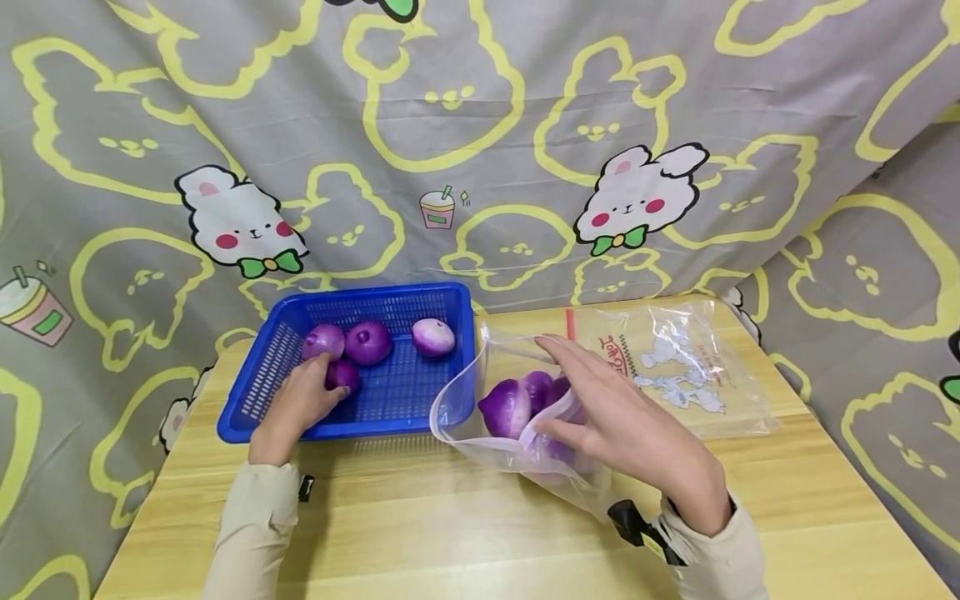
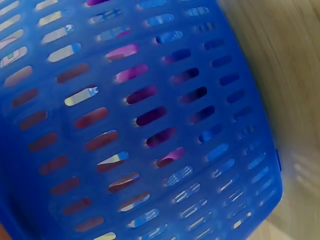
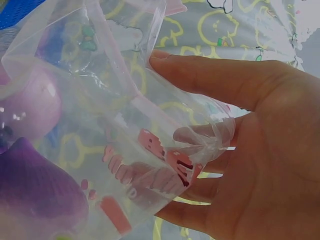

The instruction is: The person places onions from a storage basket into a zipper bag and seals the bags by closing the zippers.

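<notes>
A blue slotted basket [image 1: 375, 295] stands on the wooden table and holds several purple onions [image 1: 368, 342]. My left hand [image 1: 324, 379] reaches into it and curls its fingers round the nearest purple onion [image 1: 343, 374]. In the left wrist view only the basket wall [image 2: 150, 125] shows, with purple behind its slots. To the right, my right hand [image 1: 543, 387] pinches the rim of a clear printed plastic bag [image 1: 675, 367] and holds its mouth apart. Several purple onions [image 1: 507, 408] lie inside the bag. In the right wrist view my right hand [image 3: 172, 95] grips the film of the bag [image 3: 100, 100] beside an onion [image 3: 30, 190].
A grey cloth with yellow bunny outlines [image 1: 480, 150] hangs close behind the table and down both sides. Bare wooden tabletop [image 1: 450, 533] lies in front of the basket and the bag. The rest of the bag lies flat toward the table's back right corner.
</notes>
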`<control>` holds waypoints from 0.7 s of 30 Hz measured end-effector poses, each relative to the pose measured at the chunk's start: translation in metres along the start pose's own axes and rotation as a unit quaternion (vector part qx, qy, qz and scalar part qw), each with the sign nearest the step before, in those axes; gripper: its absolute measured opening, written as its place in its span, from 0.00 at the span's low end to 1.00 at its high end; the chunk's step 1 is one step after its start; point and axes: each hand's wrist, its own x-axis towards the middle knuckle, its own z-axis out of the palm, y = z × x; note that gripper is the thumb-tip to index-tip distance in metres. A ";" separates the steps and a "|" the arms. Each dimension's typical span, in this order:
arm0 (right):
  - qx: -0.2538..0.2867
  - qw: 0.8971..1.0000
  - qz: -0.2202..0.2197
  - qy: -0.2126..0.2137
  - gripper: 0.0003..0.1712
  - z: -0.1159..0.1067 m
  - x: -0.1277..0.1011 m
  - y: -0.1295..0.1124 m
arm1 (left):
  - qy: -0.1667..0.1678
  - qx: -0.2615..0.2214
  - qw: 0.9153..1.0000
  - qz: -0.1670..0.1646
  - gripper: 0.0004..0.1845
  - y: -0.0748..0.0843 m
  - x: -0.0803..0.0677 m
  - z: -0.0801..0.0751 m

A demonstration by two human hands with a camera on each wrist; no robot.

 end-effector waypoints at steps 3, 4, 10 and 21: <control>-0.001 1.000 -0.001 -0.001 0.51 0.000 0.000 0.000 | -0.006 0.002 1.000 -0.005 0.23 0.001 0.000 0.000; 0.000 1.000 -0.001 -0.002 0.51 0.000 0.000 0.000 | -0.004 0.002 1.000 -0.005 0.24 0.001 0.000 0.000; 0.001 1.000 0.001 -0.006 0.50 0.001 -0.001 0.000 | 0.021 -0.009 1.000 0.006 0.24 0.005 -0.009 -0.001; -0.003 1.000 -0.003 -0.005 0.49 0.002 0.000 0.001 | 0.077 -0.052 0.995 -0.025 0.26 0.027 -0.029 -0.002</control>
